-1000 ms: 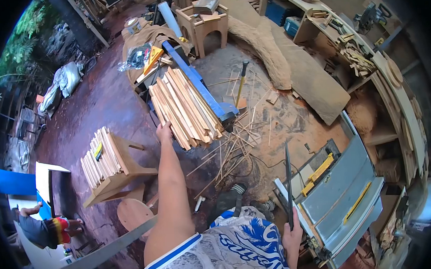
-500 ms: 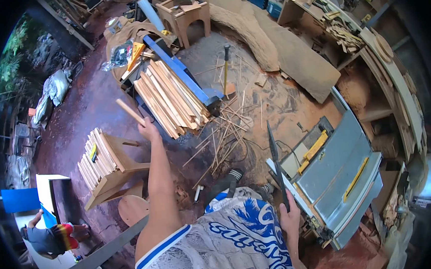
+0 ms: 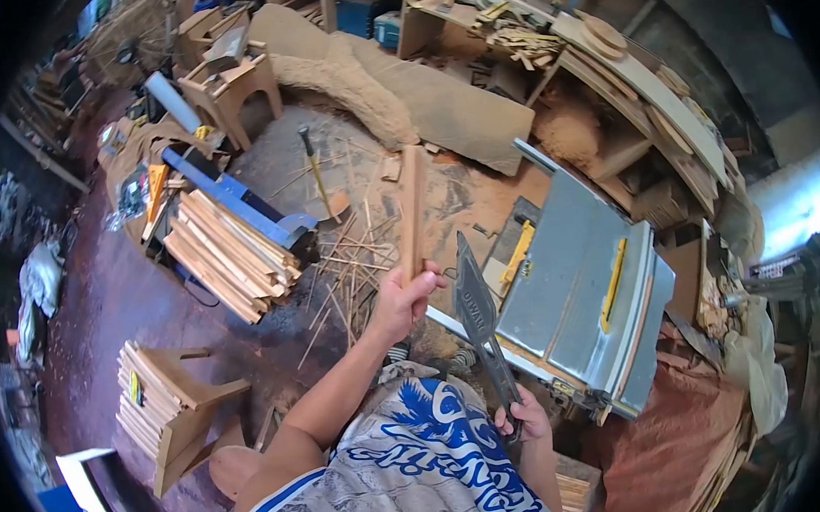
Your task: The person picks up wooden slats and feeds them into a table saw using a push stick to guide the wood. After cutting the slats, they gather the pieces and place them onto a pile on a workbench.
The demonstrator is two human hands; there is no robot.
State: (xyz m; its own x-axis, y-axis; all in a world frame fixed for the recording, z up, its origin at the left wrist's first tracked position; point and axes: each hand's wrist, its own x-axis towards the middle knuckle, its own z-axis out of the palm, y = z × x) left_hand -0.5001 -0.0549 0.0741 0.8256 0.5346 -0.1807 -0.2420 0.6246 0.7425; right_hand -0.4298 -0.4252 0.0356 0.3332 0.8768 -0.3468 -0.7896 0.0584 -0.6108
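Head view: I look down at a workshop floor of reddish earth strewn with sawdust and thin offcuts [image 3: 349,260]. My left hand [image 3: 403,299] is clenched round a wooden slat [image 3: 412,209], held upright at the centre. My right hand [image 3: 525,418], at 5 o'clock, grips the handle of a machete [image 3: 479,317], blade pointing up. A table saw [image 3: 581,292] sits at 3 o'clock. A stack of slats [image 3: 227,253] lies at 9 o'clock, a stool [image 3: 180,411] at 8, a hammer [image 3: 315,168] at 11. Cluttered shelves [image 3: 606,84] curve along 1 o'clock.
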